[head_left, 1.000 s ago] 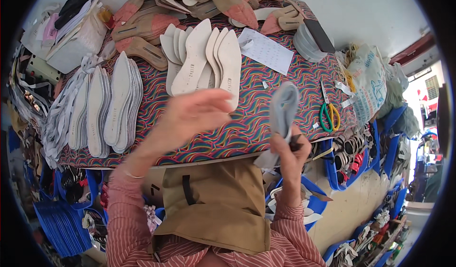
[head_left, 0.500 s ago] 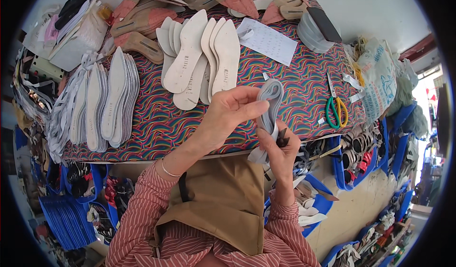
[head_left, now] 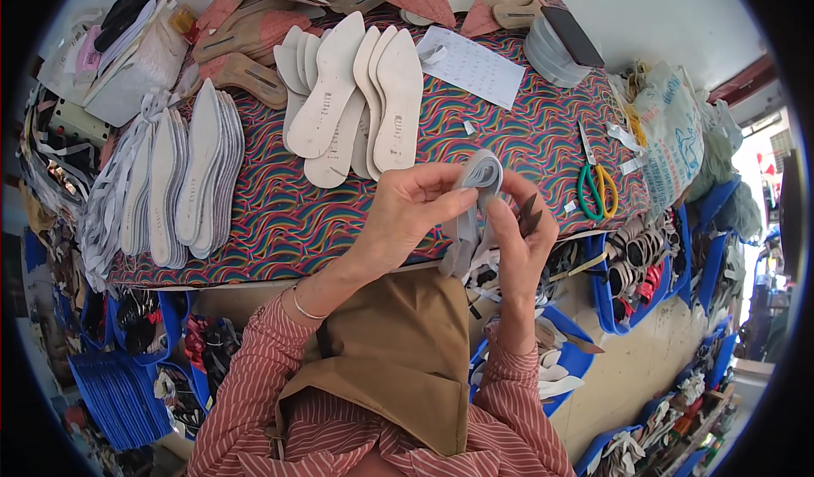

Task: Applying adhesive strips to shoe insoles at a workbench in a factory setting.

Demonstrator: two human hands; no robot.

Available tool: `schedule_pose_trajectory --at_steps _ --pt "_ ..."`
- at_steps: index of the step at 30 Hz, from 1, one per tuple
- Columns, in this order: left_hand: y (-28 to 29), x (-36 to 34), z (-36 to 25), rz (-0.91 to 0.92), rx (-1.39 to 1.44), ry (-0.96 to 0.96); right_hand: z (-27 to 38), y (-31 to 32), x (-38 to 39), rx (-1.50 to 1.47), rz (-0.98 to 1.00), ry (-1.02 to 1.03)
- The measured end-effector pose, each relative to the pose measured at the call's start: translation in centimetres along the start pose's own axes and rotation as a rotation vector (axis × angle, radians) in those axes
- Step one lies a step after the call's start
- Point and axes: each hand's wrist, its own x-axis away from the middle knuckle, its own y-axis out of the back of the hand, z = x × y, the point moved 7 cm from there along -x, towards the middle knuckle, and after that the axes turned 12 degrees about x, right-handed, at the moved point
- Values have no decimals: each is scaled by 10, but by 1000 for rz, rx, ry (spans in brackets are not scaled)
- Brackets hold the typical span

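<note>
Over the front edge of the table, my left hand [head_left: 405, 212] pinches a looped bundle of pale grey strap [head_left: 480, 174] between thumb and fingers. Facing it, my right hand [head_left: 521, 241] grips the bundle's other side with thumb and fingertips. Loose strap ends hang below the loops toward my brown apron [head_left: 390, 329]. A small dark pointed tool [head_left: 530, 214], whose kind I cannot make out, is tucked in my right hand. Beyond my hands, several cream insoles [head_left: 397, 95] lie fanned out on the patterned tablecloth [head_left: 280, 214].
More insoles [head_left: 203, 172] stand stacked at left beside hanging grey straps [head_left: 110, 197]. Scissors [head_left: 597, 190] with green and yellow handles lie at right, near a plastic bag [head_left: 666, 129]. A paper sheet [head_left: 479, 70] and a clear tub [head_left: 551, 57] sit farther back. Blue baskets [head_left: 606, 295] surround the table.
My right hand has risen from the strap's lower part to the top of the loops, carrying the dark tool along. The coil now shows its looped end more openly. My left hand stays nearly in place.
</note>
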Motion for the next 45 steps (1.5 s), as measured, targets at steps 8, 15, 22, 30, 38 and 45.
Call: schedule_pose_trajectory --at_steps 8,15,22,30,38,45 --pt "0 2 4 1 -84 -62 -2 5 -12 -46 100 -60" --pt "-15 5 5 32 -412 -262 0 11 -13 213 4 167" --pt "-30 6 3 212 -364 -422 46 33 3 754 -80 557" --pt "-29 24 22 552 -325 398 71 150 -5 1141 -563 496" --pt "48 76 -38 644 -504 545 67 297 -6 1279 -856 320" --pt "162 138 -90 165 -505 466 31 272 33 1150 -714 200"
